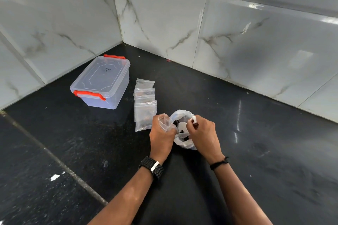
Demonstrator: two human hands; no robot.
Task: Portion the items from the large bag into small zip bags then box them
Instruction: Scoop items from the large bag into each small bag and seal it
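Note:
A large clear plastic bag (182,115) sits open on the black counter, with white and black small pieces inside. My left hand (161,137) grips a small empty zip bag (163,119), its mouth held open beside the large bag. My right hand (203,133) pinches a small white piece (193,119) above the large bag's opening. Several small zip bags (145,100) lie in an overlapping row to the left of my hands; they look filled with dark items. A clear plastic box (102,82) with a closed lid and orange latches stands farther left.
The black counter (256,133) meets marble-tiled walls (164,23) in a corner behind the box. A grout seam (54,159) crosses the counter diagonally at the lower left. I wear a black watch on the left wrist and a black band on the right.

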